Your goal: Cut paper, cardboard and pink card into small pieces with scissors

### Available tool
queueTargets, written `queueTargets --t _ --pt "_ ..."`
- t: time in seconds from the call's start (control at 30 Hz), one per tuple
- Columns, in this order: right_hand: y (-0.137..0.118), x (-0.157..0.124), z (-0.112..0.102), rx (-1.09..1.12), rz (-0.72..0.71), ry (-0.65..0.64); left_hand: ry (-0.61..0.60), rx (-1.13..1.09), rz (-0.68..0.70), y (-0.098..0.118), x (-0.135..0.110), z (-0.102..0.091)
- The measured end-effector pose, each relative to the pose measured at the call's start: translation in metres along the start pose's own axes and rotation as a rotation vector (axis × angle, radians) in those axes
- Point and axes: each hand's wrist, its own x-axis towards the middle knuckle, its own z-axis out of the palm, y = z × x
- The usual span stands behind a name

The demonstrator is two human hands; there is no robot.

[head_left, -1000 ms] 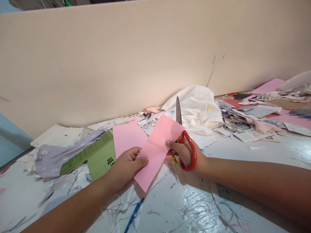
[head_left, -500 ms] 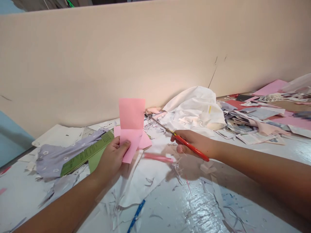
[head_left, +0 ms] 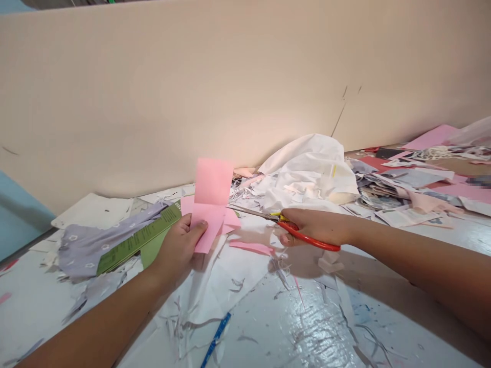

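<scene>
My left hand [head_left: 182, 243] pinches a creased piece of pink paper [head_left: 213, 183], thumb in front and fingers behind. The paper's upper part stands upright above the fold. In my right hand [head_left: 303, 225] is a pair of scissors [head_left: 309, 240] with red handles and a yellow part near the pivot. Their blades point left, the tips at the right edge of the paper close to the crease; I cannot tell whether they touch it. Below the blades a pink paper strip [head_left: 251, 248] lies on the table. More pink paper shows behind the held piece.
A green printed card [head_left: 138, 237] and lilac patterned fabric or paper [head_left: 88, 250] lie at left. A blue pen-like object [head_left: 215, 340] is at the front. Behind are a crumpled white sheet [head_left: 310, 163] and a beige partition [head_left: 192, 92]. Paper scraps [head_left: 399, 191] pile up at right.
The scissors have swung from a steep slant to nearly level, their tips lowered to the paper's crease. The pink strip that was blurred now lies still. The held paper has shifted slightly right.
</scene>
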Motion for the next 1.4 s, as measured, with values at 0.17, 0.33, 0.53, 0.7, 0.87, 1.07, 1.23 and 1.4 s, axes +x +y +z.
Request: queueTargets --t 0.17,0.33,0.53,0.7,0.87,1.07,1.23,1.4 --pt "-0.002 0.001 0.002 0.042 -0.020 -0.034 -0.080 0.006 -0.038 0.003 -0.001 0.001" --pt "-0.002 0.004 0.006 0.016 -0.031 0.001 -0.127 0.047 -0.031 0.003 -0.004 0.003" --pt "-0.004 0.005 0.010 -0.094 -0.050 0.066 -0.155 0.246 0.052 -0.002 -0.004 0.002" --pt "-0.009 0.004 0.010 -0.129 -0.058 0.085 -0.150 0.328 0.081 -0.003 -0.007 0.002" --pt "-0.010 0.003 0.009 -0.083 -0.036 0.045 -0.073 0.345 0.082 -0.001 -0.008 0.004" --pt "-0.009 0.003 0.009 -0.096 -0.028 0.040 -0.060 0.335 0.068 0.001 -0.008 0.005" --pt "-0.011 0.003 0.009 -0.091 -0.039 0.045 -0.086 0.366 0.082 -0.004 -0.009 0.005" --pt "-0.012 0.002 0.008 -0.090 -0.036 0.033 -0.062 0.406 0.128 -0.005 -0.011 0.005"
